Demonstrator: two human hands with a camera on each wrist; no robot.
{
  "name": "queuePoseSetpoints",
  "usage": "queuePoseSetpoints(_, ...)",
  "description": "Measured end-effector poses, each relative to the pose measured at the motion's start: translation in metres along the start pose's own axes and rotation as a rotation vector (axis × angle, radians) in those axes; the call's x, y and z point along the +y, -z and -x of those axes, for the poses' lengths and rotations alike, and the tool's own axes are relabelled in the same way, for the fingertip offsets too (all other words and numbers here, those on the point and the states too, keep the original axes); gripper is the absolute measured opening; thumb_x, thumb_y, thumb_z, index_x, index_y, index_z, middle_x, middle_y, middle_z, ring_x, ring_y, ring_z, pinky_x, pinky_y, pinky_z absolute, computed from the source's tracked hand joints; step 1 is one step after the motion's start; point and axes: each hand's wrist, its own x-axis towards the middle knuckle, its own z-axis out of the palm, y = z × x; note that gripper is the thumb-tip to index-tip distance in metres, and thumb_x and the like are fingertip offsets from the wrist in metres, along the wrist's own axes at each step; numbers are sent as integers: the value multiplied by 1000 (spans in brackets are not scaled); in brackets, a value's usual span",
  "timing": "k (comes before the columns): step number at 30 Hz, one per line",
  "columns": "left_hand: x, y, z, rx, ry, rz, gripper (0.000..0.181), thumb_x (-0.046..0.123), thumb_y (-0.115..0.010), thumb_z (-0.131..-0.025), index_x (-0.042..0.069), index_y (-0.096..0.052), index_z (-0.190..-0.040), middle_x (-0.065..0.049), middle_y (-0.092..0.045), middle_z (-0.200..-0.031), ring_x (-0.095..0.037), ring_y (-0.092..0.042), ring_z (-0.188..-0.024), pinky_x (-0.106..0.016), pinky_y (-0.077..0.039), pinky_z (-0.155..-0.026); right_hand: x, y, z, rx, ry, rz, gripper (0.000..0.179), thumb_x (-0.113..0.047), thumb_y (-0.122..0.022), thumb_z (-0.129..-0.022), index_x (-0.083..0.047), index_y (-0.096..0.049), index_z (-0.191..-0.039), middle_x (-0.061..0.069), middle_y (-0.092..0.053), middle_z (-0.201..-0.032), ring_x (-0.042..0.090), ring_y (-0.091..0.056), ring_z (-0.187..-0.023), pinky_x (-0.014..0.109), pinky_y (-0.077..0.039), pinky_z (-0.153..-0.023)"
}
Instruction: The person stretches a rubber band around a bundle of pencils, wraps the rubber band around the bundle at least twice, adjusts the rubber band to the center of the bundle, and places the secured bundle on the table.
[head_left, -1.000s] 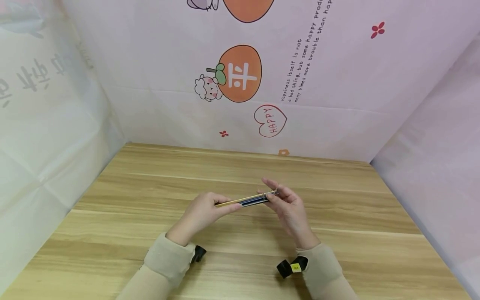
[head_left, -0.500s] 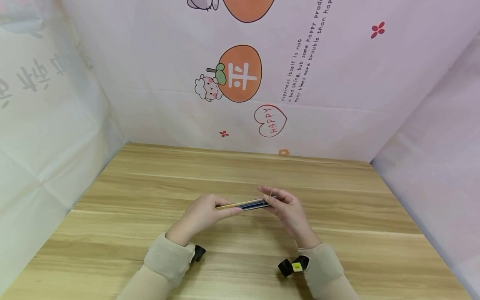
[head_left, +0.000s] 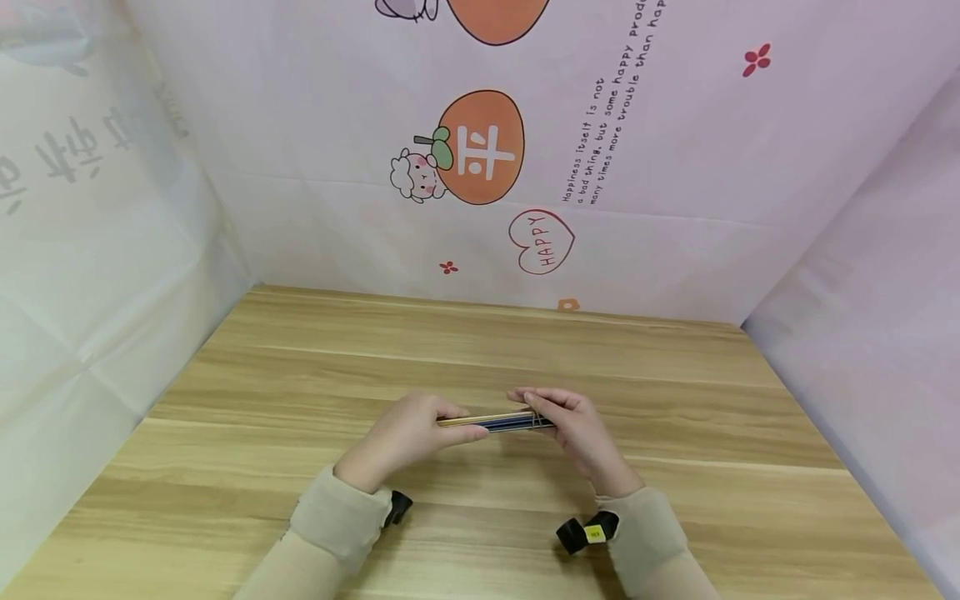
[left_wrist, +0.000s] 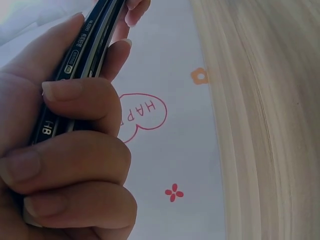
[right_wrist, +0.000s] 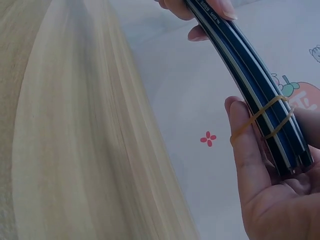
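Note:
A bundle of dark pencils [head_left: 506, 423], with a yellowish one along its far side, is held nearly level above the table. My left hand [head_left: 405, 437] grips its left part, fingers curled round in the left wrist view, where "HB" shows on one pencil [left_wrist: 46, 128]. At the other end my right hand [head_left: 583, 429] has its thumb and fingers about the pencils. A tan rubber band [right_wrist: 274, 102] runs round the bundle near that end. Part of the band loops over a finger [right_wrist: 245, 150] of the right hand. The pencils' left ends are hidden in the left palm.
A wood-grain table [head_left: 300, 375] lies below both hands. White printed cloth [head_left: 337, 233] hangs behind it and along both sides. Each wrist wears a beige cuff [head_left: 341, 512] with a small black camera [head_left: 572, 536].
The pencils' right end has come down, so the bundle is closer to level. The right hand has lowered with it, and its raised fingers have drawn in toward the pencils.

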Motion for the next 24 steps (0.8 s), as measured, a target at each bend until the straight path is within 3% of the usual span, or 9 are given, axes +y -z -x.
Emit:
queuePoseSetpoints(4, 1, 0, 0, 0, 2, 0, 33, 55, -67, -88, 29, -79, -104, 6, -75, -108, -7, -60, -78, -27, -48, -66, 0, 3, 1, -12, -10, -59, 27, -16, -61, -99, -2, -70, -120, -6, -75, -111, 9, -69, -102, 23, -57, -81)
queuePoseSetpoints(7, 1, 0, 0, -11, 7, 9, 37, 56, -67, -88, 27, -79, -108, 2, -73, -116, -11, -65, -90, -30, -52, -72, -1, 6, 2, -46, -41, -168, 19, -13, -59, -100, -15, -77, -107, -6, -75, -108, 8, -70, -99, 23, -57, -79)
queuePoseSetpoints(9, 2, 0, 0, -26, 12, 24, 39, 56, -68, -88, 25, -78, -109, 0, -73, -118, -13, -65, -89, -32, -52, -72, -1, 9, 2, -88, -70, -259, 23, -12, -57, -101, -19, -78, -102, -5, -75, -108, 10, -71, -98, 23, -58, -79)
queuePoseSetpoints(14, 3, -1, 0, -38, -8, 59, 42, 54, -70, -87, 21, -78, -110, -3, -72, -118, -13, -65, -92, -32, -52, -75, 3, 17, 1, -207, -123, -456, 31, -10, -46, -105, -13, -77, -104, 0, -74, -111, 15, -71, -102, 26, -57, -85)
queuePoseSetpoints(19, 3, -2, 1, -52, -12, 140, 40, 53, -70, -87, 21, -79, -108, -5, -72, -119, -19, -67, -112, -38, -55, -87, 6, 18, 0, -271, -125, -567, 31, -11, -43, -106, -11, -74, -102, 1, -73, -112, 16, -70, -105, 24, -55, -89)
queuePoseSetpoints(24, 3, -3, 0, -82, 8, 238, 32, 50, -71, -88, 24, -79, -104, -3, -72, -118, -14, -63, -93, -32, -51, -75, 7, 13, 0, -281, -134, -611, 20, -17, -56, -102, -11, -75, -103, 1, -73, -111, 13, -70, -104, 20, -54, -88)
